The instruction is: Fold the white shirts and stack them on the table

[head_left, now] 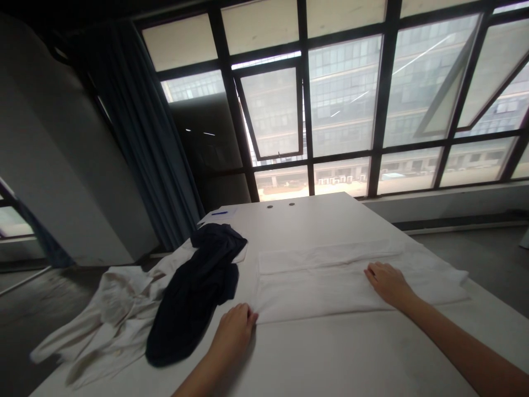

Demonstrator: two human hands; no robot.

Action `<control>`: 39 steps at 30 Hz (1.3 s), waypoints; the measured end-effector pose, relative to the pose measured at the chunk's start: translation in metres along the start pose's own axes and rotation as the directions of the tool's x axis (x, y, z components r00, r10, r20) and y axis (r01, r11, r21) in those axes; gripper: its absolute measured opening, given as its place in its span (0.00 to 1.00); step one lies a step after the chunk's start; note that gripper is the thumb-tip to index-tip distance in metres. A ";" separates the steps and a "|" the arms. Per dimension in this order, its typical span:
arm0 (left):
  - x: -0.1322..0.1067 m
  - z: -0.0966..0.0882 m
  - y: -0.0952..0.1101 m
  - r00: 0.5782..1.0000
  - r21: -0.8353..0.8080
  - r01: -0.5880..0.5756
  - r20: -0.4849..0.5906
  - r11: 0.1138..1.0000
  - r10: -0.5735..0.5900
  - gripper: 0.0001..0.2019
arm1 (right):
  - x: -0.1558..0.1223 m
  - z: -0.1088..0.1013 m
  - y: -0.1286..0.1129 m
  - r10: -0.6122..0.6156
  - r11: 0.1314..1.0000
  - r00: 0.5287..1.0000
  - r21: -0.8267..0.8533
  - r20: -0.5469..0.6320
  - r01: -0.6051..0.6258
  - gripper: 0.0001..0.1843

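Note:
A white garment [314, 286] lies flat in a long folded strip across the white table [330, 353]. At its near left corner, my left hand [236, 324] is closed, with the fingertips pinching the edge of the cloth. My right hand [388, 282] rests on the right part of the same garment, its fingers curled together on the fabric. Loose, wrinkled cloth [438, 275] extends past my right hand toward the table's right edge. Whether the garment is a shirt or trousers, I cannot tell.
A crumpled dark navy garment [194, 298] lies left of my left hand. Beside it, a rumpled white garment [119, 309] hangs over the table's left edge. Paper with a blue pen [219, 213] sits at the far left corner. Windows and a blue curtain [140, 132] stand beyond.

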State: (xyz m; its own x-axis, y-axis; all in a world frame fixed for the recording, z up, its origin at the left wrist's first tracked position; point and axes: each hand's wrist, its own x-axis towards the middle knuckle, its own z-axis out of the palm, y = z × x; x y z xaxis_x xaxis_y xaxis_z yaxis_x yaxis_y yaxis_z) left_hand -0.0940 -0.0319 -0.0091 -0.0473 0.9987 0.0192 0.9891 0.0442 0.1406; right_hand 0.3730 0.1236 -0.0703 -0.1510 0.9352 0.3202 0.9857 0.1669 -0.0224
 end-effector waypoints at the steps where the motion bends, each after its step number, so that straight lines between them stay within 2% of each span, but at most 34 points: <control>1: 0.000 0.000 0.000 1.000 0.004 0.000 0.005 1.000 0.000 0.12 | 0.000 0.000 0.000 0.002 1.000 1.000 0.004 0.003 -0.002 0.19; 7: 0.002 -0.008 -0.006 0.998 0.093 -0.014 0.057 0.996 0.008 0.12 | -0.001 -0.005 -0.004 0.017 1.000 1.000 -0.002 0.015 -0.017 0.20; 9: 0.007 -0.015 -0.004 0.999 0.171 -0.028 0.022 0.985 0.025 0.12 | -0.001 -0.005 -0.004 0.023 1.000 0.999 -0.004 0.022 -0.023 0.20; 12: 0.019 -0.025 0.015 0.990 0.224 -0.041 -0.121 0.974 0.070 0.13 | 0.000 -0.004 -0.004 0.028 1.000 0.999 -0.005 0.035 -0.028 0.19; 14: 0.030 -0.028 0.039 0.971 0.187 -0.138 -0.170 0.973 0.170 0.14 | 0.000 -0.002 -0.003 0.027 1.000 0.999 -0.002 0.036 -0.027 0.19; 16: 0.041 -0.026 0.068 0.922 0.139 -0.339 -0.145 0.930 0.358 0.18 | 0.000 -0.001 -0.002 0.023 1.000 0.999 0.000 0.035 -0.023 0.19; 19: 0.055 -0.013 0.109 0.778 0.086 -0.609 -0.131 0.789 0.615 0.23 | -0.001 -0.001 -0.001 0.014 1.000 1.000 0.005 0.025 -0.014 0.19; 20: 0.059 -0.006 0.120 0.742 0.068 -0.654 -0.136 0.753 0.657 0.24 | -0.001 -0.001 -0.001 0.011 1.000 1.000 0.008 0.023 -0.011 0.19; 22: 0.063 0.009 0.136 0.716 0.021 -0.688 -0.143 0.726 0.683 0.24 | -0.001 -0.001 -0.001 0.007 1.000 1.000 0.014 0.018 -0.007 0.19; 24: 0.063 0.024 0.144 0.726 -0.030 -0.683 -0.134 0.730 0.674 0.25 | -0.001 -0.001 -0.001 0.006 1.000 1.000 0.017 0.022 -0.006 0.19; 26: 0.060 0.035 0.146 0.753 -0.071 -0.657 -0.101 0.750 0.650 0.26 | 0.000 -0.001 -0.001 0.008 1.000 0.999 0.015 0.031 -0.009 0.19; 30: 0.058 0.043 0.135 0.817 -0.100 -0.571 0.021 0.815 0.576 0.29 | 0.001 -0.001 0.000 0.009 1.000 0.999 0.017 0.042 -0.009 0.20; 34: 0.058 0.036 0.111 0.845 -0.088 -0.521 0.090 0.849 0.528 0.30 | 0.000 -0.002 0.000 0.008 0.999 0.999 0.032 0.039 -0.009 0.20; 39: 0.052 0.027 0.063 0.902 0.004 -0.422 0.100 0.907 0.420 0.31 | 0.000 -0.003 0.000 0.008 0.999 0.999 0.047 0.034 -0.010 0.20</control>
State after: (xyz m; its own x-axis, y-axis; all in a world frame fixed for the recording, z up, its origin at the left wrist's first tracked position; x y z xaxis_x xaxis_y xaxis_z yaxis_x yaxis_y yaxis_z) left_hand -0.0304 0.0237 -0.0263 0.3864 0.9220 -0.0229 0.9171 -0.3815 0.1155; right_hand 0.3737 0.1223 -0.0671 -0.1455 0.9466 0.2876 0.9825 0.1723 -0.0700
